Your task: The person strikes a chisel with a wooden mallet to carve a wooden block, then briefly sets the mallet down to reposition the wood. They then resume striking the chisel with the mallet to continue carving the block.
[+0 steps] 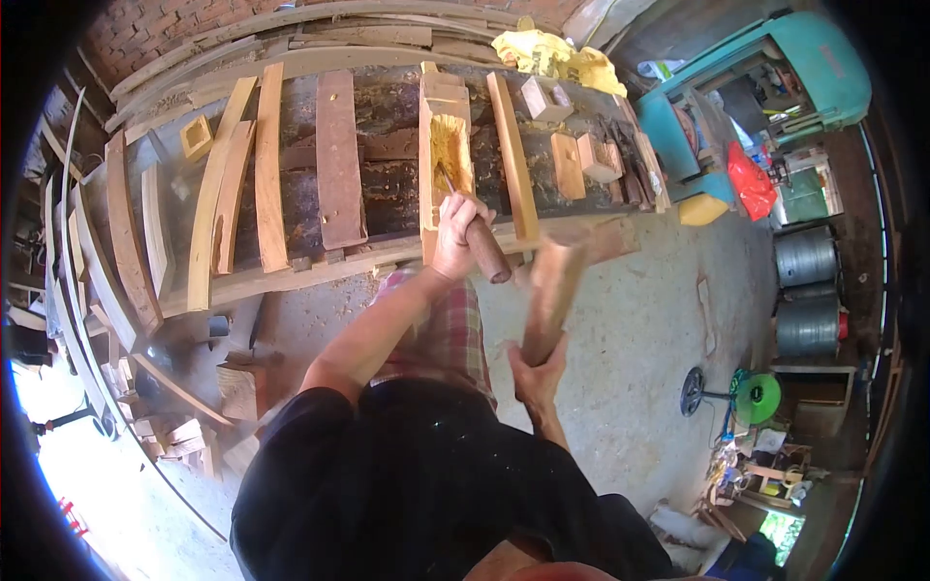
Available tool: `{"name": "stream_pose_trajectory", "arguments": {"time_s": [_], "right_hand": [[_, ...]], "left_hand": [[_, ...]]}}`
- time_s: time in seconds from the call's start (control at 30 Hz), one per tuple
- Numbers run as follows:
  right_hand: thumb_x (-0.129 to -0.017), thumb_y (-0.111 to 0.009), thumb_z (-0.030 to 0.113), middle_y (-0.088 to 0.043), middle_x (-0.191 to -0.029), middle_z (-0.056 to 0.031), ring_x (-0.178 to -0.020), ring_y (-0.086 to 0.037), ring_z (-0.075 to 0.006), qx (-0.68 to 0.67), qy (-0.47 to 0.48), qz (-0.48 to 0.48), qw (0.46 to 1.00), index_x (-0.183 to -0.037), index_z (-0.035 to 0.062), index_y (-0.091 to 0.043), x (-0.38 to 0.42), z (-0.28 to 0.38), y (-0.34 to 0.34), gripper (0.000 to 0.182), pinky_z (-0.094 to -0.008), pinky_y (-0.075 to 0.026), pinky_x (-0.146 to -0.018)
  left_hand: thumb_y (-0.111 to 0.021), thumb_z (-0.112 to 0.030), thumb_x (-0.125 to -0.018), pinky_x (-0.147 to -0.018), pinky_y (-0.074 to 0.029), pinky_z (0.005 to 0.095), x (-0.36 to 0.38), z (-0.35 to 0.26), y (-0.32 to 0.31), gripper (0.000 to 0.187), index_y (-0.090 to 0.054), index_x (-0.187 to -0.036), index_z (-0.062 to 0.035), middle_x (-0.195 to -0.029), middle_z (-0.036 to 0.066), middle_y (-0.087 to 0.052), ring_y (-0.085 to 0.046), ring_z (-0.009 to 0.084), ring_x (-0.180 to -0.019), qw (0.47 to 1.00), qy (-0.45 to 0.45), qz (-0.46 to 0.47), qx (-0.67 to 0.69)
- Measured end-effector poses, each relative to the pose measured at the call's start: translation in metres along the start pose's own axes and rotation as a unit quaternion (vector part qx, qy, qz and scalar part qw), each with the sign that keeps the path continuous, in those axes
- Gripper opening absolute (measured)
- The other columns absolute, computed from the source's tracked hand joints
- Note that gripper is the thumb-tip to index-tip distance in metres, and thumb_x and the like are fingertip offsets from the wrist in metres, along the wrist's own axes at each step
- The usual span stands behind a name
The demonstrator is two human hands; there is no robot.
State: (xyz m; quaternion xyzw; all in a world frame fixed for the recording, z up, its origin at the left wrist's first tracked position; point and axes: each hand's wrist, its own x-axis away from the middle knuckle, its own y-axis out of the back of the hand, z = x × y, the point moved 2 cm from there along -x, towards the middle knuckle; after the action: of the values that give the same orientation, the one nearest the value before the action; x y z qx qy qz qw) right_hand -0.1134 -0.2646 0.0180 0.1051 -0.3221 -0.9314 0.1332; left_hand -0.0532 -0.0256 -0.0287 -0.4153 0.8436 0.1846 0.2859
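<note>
My left hand is closed around a chisel with a thick wooden handle. The chisel's thin metal blade points into a hollow cut in a yellowish wood block. Rough, splintered yellow wood lines the hollow. My right hand grips the lower end of a wooden mallet, a thick club shape. The mallet is raised upright to the right of the chisel handle, apart from it, and its top is blurred by motion.
Several wooden slats, such as a brown board, lie across the dark workbench. Small mortised blocks sit at its right. A teal machine stands at the right, with a red bag beside it. A green fan is lower right.
</note>
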Motion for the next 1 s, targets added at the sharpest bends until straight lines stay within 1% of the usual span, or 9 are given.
{"name": "stream_pose_trajectory", "arguments": {"time_s": [0.1, 0.47, 0.53, 0.6, 0.67, 0.8, 0.9, 0.93, 1.0], "right_hand": [[-0.076, -0.081, 0.014, -0.062, -0.093, -0.0152, -0.084, -0.059, -0.0201, -0.103, 0.028, -0.094, 0.99, -0.113, -0.0038, -0.049, 0.001, 0.006, 0.017, 0.052, -0.0354, -0.05, -0.074], [-0.077, -0.08, 0.013, -0.061, -0.1, -0.0206, -0.093, -0.061, -0.0265, -0.151, 0.08, -0.122, 0.978, -0.115, -0.0059, -0.048, 0.02, -0.02, 0.031, 0.053, -0.038, -0.049, -0.082], [-0.077, -0.079, 0.014, -0.06, -0.097, -0.0197, -0.089, -0.061, -0.0282, 0.305, 0.249, -0.059, 0.917, -0.115, -0.0052, -0.049, 0.02, -0.017, 0.025, 0.052, -0.0394, -0.05, -0.081], [-0.074, -0.079, 0.01, -0.061, -0.086, -0.0165, -0.076, -0.062, -0.0302, 0.078, 0.209, -0.072, 0.972, -0.108, -0.0022, -0.053, 0.0, -0.018, 0.003, 0.044, -0.0377, -0.05, -0.072], [-0.073, -0.079, 0.009, -0.058, -0.072, -0.0125, -0.063, -0.058, -0.0302, -0.016, 0.017, -0.036, 0.999, -0.104, 0.0004, -0.054, -0.002, -0.001, -0.006, 0.041, -0.0358, -0.049, -0.065], [-0.073, -0.08, 0.007, -0.054, -0.065, -0.0102, -0.058, -0.055, -0.0283, -0.073, 0.091, -0.134, 0.984, -0.103, 0.0019, -0.054, 0.008, 0.005, 0.012, 0.04, -0.0365, -0.049, -0.062], [-0.074, -0.081, 0.01, -0.058, -0.076, -0.0115, -0.066, -0.058, -0.0204, 0.128, 0.312, -0.078, 0.938, -0.105, -0.0005, -0.05, 0.007, 0.002, 0.019, 0.045, -0.0358, -0.049, -0.063], [-0.074, -0.081, 0.01, -0.058, -0.076, -0.0115, -0.066, -0.058, -0.0204, 0.128, 0.315, -0.077, 0.937, -0.105, -0.0005, -0.05, 0.005, 0.008, 0.018, 0.045, -0.0358, -0.049, -0.063], [-0.076, -0.081, 0.012, -0.06, -0.08, -0.0123, -0.069, -0.059, -0.0192, -0.054, 0.106, -0.083, 0.989, -0.105, -0.0009, -0.05, 0.005, 0.018, 0.013, 0.044, -0.0344, -0.049, -0.063]], "left_hand": [[-0.073, 0.0, -0.072, -0.079, -0.041, 0.0404, -0.003, -0.024, -0.001, 0.025, -0.055, -0.085, -0.009, -0.089, 0.009, -0.054, -0.052, 0.0302, -0.087, 0.998, -0.01, -0.013, 0.057], [-0.075, 0.007, -0.072, -0.073, -0.047, 0.0367, 0.006, -0.013, -0.011, 0.03, -0.053, -0.086, -0.0079, -0.087, 0.008, -0.055, -0.056, 0.0261, -0.082, 0.999, -0.031, 0.013, 0.037], [-0.075, 0.007, -0.072, -0.073, -0.047, 0.037, 0.008, -0.012, -0.012, 0.03, -0.053, -0.085, -0.0082, -0.086, 0.008, -0.055, -0.056, 0.0259, -0.082, 0.999, -0.04, 0.012, 0.034], [-0.075, 0.006, -0.073, -0.073, -0.047, 0.0373, 0.011, -0.006, -0.016, 0.03, -0.053, -0.085, -0.0086, -0.086, 0.008, -0.055, -0.057, 0.0257, -0.082, 0.998, -0.052, 0.008, 0.034], [-0.074, 0.0, -0.07, -0.082, -0.043, 0.04, 0.015, 0.008, -0.018, 0.027, -0.053, -0.085, -0.0087, -0.087, 0.009, -0.054, -0.054, 0.0304, -0.088, 0.996, 0.009, 0.014, 0.082], [-0.076, 0.001, -0.067, -0.081, -0.044, 0.0398, 0.006, 0.001, -0.015, 0.031, -0.053, -0.085, -0.0088, -0.088, 0.009, -0.054, -0.054, 0.0309, -0.088, 0.994, 0.025, -0.015, 0.107], [-0.076, 0.01, -0.07, -0.071, -0.048, 0.0338, 0.0, -0.016, -0.013, 0.034, -0.052, -0.084, -0.0084, -0.087, 0.008, -0.056, -0.057, 0.0247, -0.081, 0.996, -0.014, -0.037, 0.074], [-0.076, 0.01, -0.07, -0.071, -0.048, 0.0338, -0.003, -0.02, -0.014, 0.034, -0.052, -0.084, -0.0084, -0.087, 0.008, -0.056, -0.057, 0.0247, -0.081, 0.996, -0.014, -0.04, 0.073], [-0.076, 0.01, -0.07, -0.071, -0.048, 0.0337, 0.0, -0.026, -0.014, 0.033, -0.052, -0.084, -0.0079, -0.086, 0.008, -0.055, -0.057, 0.0246, -0.08, 0.998, -0.036, -0.036, 0.043]]}}
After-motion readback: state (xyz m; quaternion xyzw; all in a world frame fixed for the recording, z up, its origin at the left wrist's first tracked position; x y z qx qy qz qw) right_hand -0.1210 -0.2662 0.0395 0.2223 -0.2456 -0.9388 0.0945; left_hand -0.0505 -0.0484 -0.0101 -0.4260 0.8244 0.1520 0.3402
